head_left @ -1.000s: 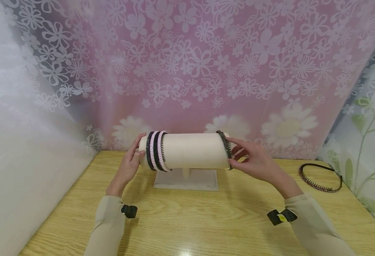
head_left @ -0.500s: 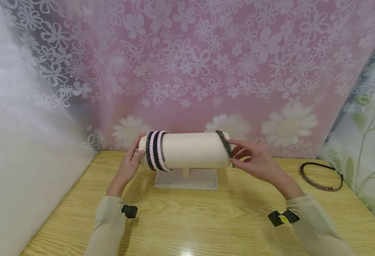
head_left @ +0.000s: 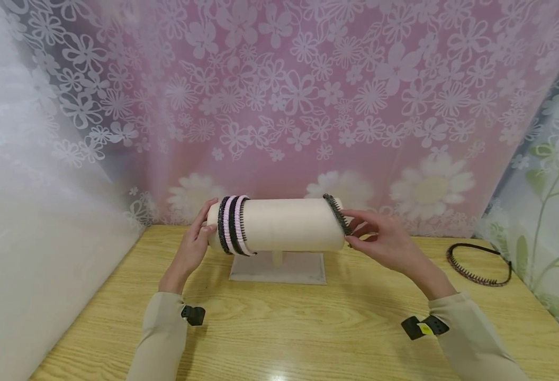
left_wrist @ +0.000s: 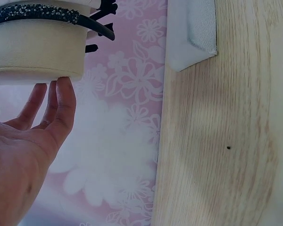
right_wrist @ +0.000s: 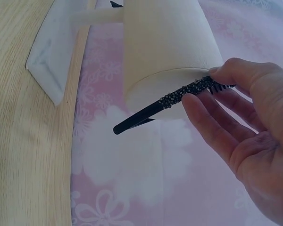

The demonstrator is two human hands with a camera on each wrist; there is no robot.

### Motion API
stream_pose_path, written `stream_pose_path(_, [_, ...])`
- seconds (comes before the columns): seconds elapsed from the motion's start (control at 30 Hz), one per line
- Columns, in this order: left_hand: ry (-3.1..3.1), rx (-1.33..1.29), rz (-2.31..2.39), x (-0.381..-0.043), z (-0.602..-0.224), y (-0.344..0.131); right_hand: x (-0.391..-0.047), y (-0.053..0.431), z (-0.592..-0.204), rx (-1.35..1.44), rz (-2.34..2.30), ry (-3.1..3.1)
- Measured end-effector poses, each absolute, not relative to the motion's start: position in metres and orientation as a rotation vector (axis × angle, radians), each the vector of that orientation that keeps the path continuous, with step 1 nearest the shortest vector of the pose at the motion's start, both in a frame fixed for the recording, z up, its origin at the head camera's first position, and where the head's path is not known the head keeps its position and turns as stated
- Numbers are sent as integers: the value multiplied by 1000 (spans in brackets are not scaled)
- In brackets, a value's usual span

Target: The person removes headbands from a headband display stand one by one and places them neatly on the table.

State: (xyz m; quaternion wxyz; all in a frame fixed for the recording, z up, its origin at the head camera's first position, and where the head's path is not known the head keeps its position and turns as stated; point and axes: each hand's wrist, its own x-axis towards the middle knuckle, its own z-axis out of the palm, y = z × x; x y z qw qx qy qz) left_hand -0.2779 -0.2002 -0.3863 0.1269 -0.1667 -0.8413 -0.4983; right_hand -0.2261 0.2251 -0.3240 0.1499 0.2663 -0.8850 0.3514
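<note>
Slanting down and outward over the right end of the cream roll, the beaded headband is pinched by the nearer right hand, while the roll's opposite end is touched by the left hand.

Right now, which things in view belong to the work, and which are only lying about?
In the work:
left hand, holding the cream roll's end
right hand, pinching a dark beaded headband
stand base, under the roll

Apparently not in use:
pink and black headbands on the roll
loose headband at far right
</note>
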Motion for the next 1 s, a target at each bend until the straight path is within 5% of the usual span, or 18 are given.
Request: stream_pose_path(1.0, [-2427, -482, -1509, -277, -387, -199, -225, 237, -329, 727, 973, -2458])
